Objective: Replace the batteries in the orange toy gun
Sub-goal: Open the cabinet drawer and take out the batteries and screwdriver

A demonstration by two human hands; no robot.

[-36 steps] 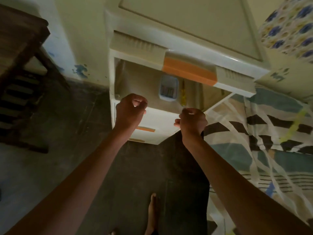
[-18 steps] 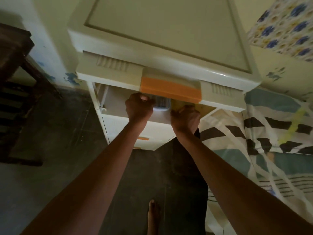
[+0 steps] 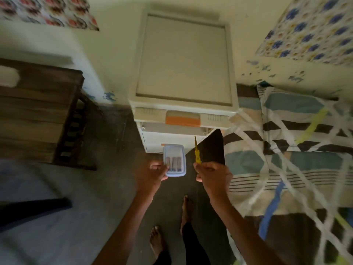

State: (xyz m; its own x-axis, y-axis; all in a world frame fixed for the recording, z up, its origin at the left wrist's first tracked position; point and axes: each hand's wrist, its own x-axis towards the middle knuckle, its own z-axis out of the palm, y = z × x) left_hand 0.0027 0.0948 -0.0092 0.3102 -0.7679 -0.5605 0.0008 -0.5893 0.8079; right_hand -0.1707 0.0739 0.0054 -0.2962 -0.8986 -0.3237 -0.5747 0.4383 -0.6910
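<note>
A dark floor [image 3: 107, 197] filled the middle and left of the view. A bed [image 3: 298, 169] under a sheet of white, teal and black bands took up the right side. Against the far wall stood a pale plastic drawer cabinet [image 3: 183, 60], seen from above. Its top drawer [image 3: 149, 112] carried an orange handle [image 3: 182, 120] on the side facing the person. A dark wooden chair [image 3: 38, 111] stood to the left of the cabinet, well apart from the arms.

Both bare arms reached forward over the floor, between the cabinet and the person's two bare feet [image 3: 188, 207].

The left hand [image 3: 150, 174] gripped a small clear box [image 3: 174, 159] with a bluish rim. Its fingers curled round the box's near left corner and the thumb lay over the edge. Most of the box stuck out past the hand, up and to the right of it, toward the cabinet. Dark upright shapes showed through the lid, too blurred to make out.

The right hand [image 3: 214, 174] was closed in a fist round the lower end of a yellow screwdriver [image 3: 197, 153]. The tool rose out of the top of the fist at its left side. Its thin shaft pointed away toward the cabinet's front corner. The screwdriver stood just beside the box's right edge, with a narrow gap between them, and the two hands were held level and apart.
</note>
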